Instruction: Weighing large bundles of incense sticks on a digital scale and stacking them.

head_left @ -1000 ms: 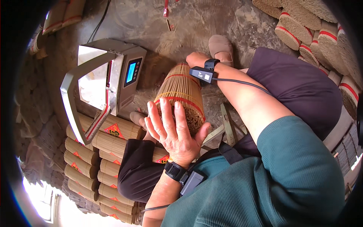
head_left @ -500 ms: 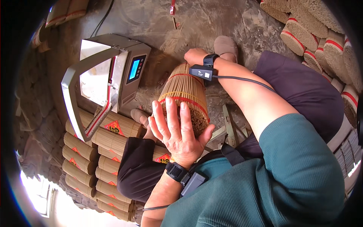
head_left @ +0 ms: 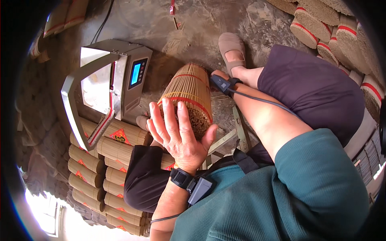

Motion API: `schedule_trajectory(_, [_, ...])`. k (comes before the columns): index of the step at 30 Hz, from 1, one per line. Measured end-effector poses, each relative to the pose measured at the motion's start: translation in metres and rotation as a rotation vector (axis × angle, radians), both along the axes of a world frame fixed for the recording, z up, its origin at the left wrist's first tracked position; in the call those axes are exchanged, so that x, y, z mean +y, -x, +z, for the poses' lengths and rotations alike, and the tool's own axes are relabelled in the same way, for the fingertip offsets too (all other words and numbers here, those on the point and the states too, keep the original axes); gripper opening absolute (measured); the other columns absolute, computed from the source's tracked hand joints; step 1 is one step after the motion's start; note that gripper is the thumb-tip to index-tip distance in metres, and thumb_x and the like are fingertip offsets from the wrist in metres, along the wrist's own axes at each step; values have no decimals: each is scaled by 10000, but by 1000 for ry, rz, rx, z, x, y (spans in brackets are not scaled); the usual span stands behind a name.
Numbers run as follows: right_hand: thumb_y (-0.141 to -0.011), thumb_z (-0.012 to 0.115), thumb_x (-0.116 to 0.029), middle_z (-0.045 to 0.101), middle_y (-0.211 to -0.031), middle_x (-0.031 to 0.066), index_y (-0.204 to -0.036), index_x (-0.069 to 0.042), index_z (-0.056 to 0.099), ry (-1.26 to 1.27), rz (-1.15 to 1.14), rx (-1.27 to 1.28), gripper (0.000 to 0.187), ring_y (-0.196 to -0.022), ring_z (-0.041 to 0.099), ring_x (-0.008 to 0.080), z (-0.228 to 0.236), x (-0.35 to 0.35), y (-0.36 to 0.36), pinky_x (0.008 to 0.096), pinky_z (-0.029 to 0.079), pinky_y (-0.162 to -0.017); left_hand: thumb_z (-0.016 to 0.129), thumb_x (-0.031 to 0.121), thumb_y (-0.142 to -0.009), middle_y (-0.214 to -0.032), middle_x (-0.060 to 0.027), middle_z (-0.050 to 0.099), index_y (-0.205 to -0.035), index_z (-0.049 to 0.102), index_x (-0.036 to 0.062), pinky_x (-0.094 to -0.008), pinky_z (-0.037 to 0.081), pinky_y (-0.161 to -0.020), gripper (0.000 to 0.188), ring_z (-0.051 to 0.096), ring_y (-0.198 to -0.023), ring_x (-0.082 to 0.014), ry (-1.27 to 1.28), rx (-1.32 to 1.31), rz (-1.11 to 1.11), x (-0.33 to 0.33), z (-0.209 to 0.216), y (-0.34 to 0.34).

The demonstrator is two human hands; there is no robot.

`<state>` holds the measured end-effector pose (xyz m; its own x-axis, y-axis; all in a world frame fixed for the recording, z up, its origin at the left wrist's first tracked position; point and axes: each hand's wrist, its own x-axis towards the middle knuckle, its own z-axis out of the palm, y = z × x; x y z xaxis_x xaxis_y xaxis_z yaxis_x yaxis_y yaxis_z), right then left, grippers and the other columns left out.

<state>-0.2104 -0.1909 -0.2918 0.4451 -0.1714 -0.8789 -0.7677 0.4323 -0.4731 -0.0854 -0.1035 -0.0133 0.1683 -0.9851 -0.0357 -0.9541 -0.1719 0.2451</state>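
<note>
A thick bundle of thin sticks (head_left: 187,86), bound with red and yellow bands, is tilted with its near end toward me. My left hand (head_left: 181,138) lies with fingers stretched and thumb apart against that near end, hiding part of the stick tips. Beside the bundle's right side is my right hand (head_left: 220,75). Its fingers are mostly hidden behind the wrist and a small black device (head_left: 221,84), so their grip does not show.
A grey metal machine with a lit blue screen (head_left: 137,74) and a frame-like arm (head_left: 72,108) stands left of the bundle. Stacked stick bundles with red labels (head_left: 116,150) lie at lower left. More red-banded bundles (head_left: 305,34) fill the upper right. Wooden bars (head_left: 240,128) are below the bundle.
My right hand has come from the bundle's far end down along its right side, uncovering that end. The left hand stays against the near end. The whole view has shifted slightly.
</note>
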Motion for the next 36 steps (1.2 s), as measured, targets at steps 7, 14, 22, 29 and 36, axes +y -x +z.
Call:
schedule_trajectory(7, [-677,670,-138,625,-676,240,-721,53,662,440,-44,23,196,-643,645,369,-22,39,12,418,487,-574,535,594,-852,-1421,-218,390,-1366,416,43,-592,189,-1071,763,318,-1324,-458,17,13,13,-5,1,4])
schedule_trajectory(14, [-733,639,-194,631,-751,250,-819,20,675,494,-18,67,234,-748,638,387,-11,42,5,427,470,-638,515,618,-858,-1415,-219,395,-1352,431,42,-586,200,-1073,764,315,-1327,-458,14,-19,21,0,0,3])
schedule_trajectory(22, [-811,559,-217,632,-790,260,-802,26,674,408,-180,93,269,-769,640,389,15,42,0,442,472,-662,501,626,-862,-1411,-223,401,-1357,428,41,-581,193,-1077,770,313,-1332,-455,12,-11,15,-4,0,3])
schedule_trajectory(29, [-796,582,-191,632,-806,258,-806,27,674,487,-186,80,237,-790,625,415,36,42,-1,457,480,-682,502,625,-863,-1426,-222,383,-1367,420,39,-581,171,-1085,777,303,-1338,-460,3,-14,11,-1,0,2])
schedule_trajectory(36, [-752,610,-167,626,-794,270,-789,40,669,462,-163,129,218,-801,622,424,1,50,-1,453,484,-688,506,627,-859,-1433,-219,376,-1374,413,37,-577,169,-1087,789,290,-1348,-453,2,-19,12,-2,1,4])
